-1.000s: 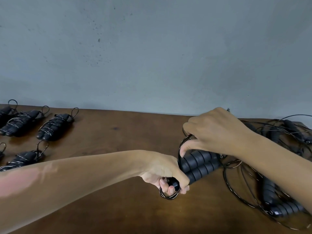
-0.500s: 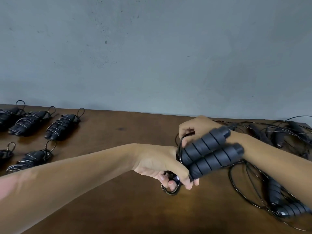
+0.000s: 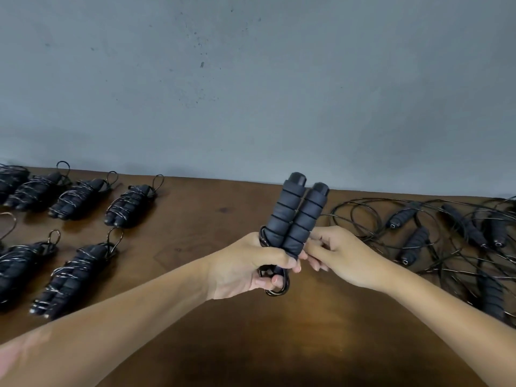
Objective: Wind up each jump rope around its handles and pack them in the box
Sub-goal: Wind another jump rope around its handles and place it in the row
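My left hand (image 3: 248, 265) grips the lower ends of two black ribbed foam jump rope handles (image 3: 293, 216), held side by side and pointing up and slightly right. A small loop of black cord (image 3: 275, 286) hangs below my left fingers. My right hand (image 3: 339, 254) sits just right of the handles with fingertips pinched at their base, where the thin black cord (image 3: 349, 216) leads off to the right. No box is in view.
Several wound jump rope bundles (image 3: 128, 203) lie in two rows on the left of the brown wooden table (image 3: 212, 227). A tangle of unwound ropes and loose handles (image 3: 452, 236) covers the right side. A grey wall stands behind the table.
The handles have swung from lying rightward near the table to nearly upright. My right hand has moved from behind the handles to their right side at the base.
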The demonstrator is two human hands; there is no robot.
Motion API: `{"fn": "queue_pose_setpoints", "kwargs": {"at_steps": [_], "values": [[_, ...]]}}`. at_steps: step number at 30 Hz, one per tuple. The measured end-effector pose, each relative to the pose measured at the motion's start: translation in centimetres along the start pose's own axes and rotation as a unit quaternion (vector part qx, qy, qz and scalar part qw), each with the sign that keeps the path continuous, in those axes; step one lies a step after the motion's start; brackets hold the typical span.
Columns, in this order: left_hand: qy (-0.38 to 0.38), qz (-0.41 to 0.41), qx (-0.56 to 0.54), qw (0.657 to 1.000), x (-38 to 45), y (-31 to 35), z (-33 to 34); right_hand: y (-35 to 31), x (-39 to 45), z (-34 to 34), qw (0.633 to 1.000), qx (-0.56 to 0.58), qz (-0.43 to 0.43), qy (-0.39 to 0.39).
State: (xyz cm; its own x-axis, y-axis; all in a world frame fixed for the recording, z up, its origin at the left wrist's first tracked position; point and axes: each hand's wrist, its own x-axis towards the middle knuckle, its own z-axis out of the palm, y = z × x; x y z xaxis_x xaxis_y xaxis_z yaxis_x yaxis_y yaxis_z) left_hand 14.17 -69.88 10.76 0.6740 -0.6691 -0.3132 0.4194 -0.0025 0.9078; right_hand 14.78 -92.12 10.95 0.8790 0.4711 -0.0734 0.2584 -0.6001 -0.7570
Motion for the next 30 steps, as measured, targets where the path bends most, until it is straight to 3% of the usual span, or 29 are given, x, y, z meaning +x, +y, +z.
{"fn": "queue_pose_setpoints", "kwargs": {"at_steps": [6,13,18,22,30], "values": [[0.088,0.023,-0.089,0.992,-1.1,-1.0,-2.7,-1.1,0.4,1.3,0.998,-0.047,0.028,-0.015],[0.136,0.046,-0.141,0.979,-2.2,-1.4,-5.2,-1.0,1.0,2.4,0.982,-0.185,0.015,-0.044],[0.182,0.070,-0.185,0.963,-2.7,-1.1,-8.2,-0.9,1.4,2.4,0.978,-0.202,0.034,-0.036],[0.211,0.037,-0.153,0.965,-3.3,-1.6,-10.4,-1.7,1.8,2.8,0.957,-0.290,0.008,-0.023],[0.216,-0.015,-0.158,0.963,-3.7,-2.9,-12.0,-9.8,2.5,4.4,0.907,-0.413,-0.058,-0.052]]}}
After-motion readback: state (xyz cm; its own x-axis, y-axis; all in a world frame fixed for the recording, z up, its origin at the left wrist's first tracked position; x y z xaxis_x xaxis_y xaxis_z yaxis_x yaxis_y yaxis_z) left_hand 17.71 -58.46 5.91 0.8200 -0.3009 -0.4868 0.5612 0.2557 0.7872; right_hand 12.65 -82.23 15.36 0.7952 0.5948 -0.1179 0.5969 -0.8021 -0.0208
